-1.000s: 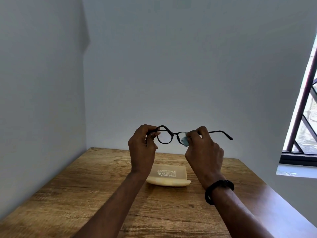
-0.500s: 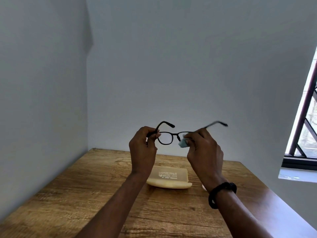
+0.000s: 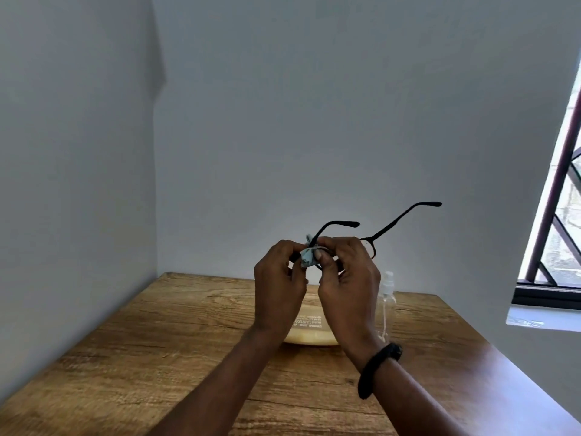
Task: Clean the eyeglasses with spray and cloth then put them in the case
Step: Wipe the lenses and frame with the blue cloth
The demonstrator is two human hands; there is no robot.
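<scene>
hands close together above the table (image 3: 157, 341): left hand (image 3: 279, 281) grips the eyeglasses (image 3: 398, 220), right hand (image 3: 350, 281) pinches the cloth (image 3: 306, 257) against them. the case (image 3: 309, 333) and spray bottle (image 3: 388, 298) sit beneath.

cloth (image 3: 306, 259): shifted to frame's left end | eyeglasses (image 3: 373, 239): temples tipped upward

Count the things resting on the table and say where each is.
2. The cream case lies flat behind the left hand; the clear spray bottle stands upright right of it, behind the right hand. The hands, holding eyeglasses and cloth, may hide more.
</scene>
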